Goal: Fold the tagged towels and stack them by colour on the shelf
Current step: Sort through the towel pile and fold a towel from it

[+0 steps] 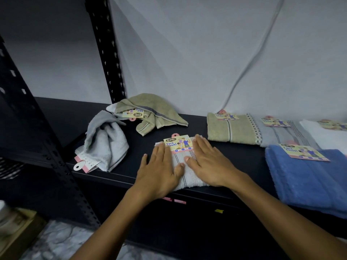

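A folded grey striped towel [185,174] with its card tag [178,144] lies near the front edge of the dark shelf [234,166]. My left hand [159,171] presses flat on its left half and my right hand [208,162] lies flat on its right half. To the left sits a crumpled grey towel [107,145], and behind it a crumpled beige towel [152,111]. On the right lie folded towels: beige [231,131], grey [285,136], white [326,134] and blue [309,179].
Black perforated shelf posts stand at the left [105,47] and front left [37,128]. A grey cable [249,61] hangs down the wall behind. Below left are a cardboard box [20,228] and a marbled floor.
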Tool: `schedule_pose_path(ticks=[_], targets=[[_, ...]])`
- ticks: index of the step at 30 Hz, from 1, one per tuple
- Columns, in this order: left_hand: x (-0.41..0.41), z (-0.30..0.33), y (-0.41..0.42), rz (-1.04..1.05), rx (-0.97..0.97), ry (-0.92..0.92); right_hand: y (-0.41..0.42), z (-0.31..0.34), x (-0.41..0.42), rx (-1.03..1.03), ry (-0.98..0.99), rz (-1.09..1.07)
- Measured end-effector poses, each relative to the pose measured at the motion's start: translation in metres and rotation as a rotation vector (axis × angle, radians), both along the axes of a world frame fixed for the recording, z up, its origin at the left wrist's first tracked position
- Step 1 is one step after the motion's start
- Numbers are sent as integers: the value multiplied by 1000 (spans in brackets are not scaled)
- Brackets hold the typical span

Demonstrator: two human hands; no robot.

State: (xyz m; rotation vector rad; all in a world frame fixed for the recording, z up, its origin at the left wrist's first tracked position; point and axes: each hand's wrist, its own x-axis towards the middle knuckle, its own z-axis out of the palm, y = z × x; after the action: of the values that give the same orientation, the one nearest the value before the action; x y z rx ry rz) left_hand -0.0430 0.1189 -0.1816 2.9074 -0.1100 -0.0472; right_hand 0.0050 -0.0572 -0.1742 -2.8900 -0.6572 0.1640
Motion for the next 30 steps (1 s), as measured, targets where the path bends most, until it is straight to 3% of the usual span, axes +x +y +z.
schedule_pose_path(ticks=[8, 14, 18, 22, 25, 27, 30], targets=[[-1, -3, -1, 133, -24, -28, 5, 0, -8, 75, -6, -189], [-4, -2, -3, 176, -72, -66, 5, 3, -33, 75, -270, -454], [-25, -6, -12, 225, -174, -179, 1, 5, -59, 82, -277, -498], [-63, -24, -34, 351, -447, -480, -5, 11, -85, 73, -228, -486], [-87, -31, -49, 409, -702, -589, -10, 16, -100, 3, -222, -471], [-94, -30, -55, 375, -960, -550, -15, 20, -111, -24, -200, -468], [-97, -29, -55, 234, -1375, -312, -28, 21, -129, -15, -119, -465]])
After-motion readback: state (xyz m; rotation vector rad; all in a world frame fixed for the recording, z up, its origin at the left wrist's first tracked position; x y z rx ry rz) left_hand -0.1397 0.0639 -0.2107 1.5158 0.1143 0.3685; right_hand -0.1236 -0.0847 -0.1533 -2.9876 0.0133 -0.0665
